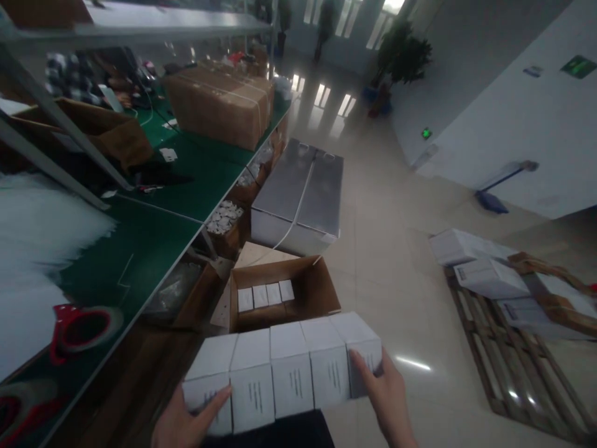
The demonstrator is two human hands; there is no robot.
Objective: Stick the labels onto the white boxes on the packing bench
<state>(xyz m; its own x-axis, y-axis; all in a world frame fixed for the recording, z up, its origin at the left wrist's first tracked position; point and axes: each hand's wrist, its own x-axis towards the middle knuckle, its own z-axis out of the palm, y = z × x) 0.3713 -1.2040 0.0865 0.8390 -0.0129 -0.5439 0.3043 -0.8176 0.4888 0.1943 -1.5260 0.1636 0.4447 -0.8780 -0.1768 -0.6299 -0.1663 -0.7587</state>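
Note:
A row of several small white boxes [291,379] with printed lines on their near faces is squeezed between my two hands. My left hand [189,414] presses on the left end of the row, its thumb across the front of the end box. At the opposite end, my right hand [385,392] grips the last box, thumb on its front and fingers on its side. Just beyond the row, an open brown cardboard carton [321,289] stands low down, with several similar white boxes [265,295] lined up inside on its left.
To the left runs a green workbench [186,163] with tape dispensers [84,333] and a strapped carton [219,102]. A large grey-topped box [298,186] stands beyond the open carton. At right, a wooden pallet [494,361] bears white packages [489,277]. A person's checked sleeve [69,74] shows far left.

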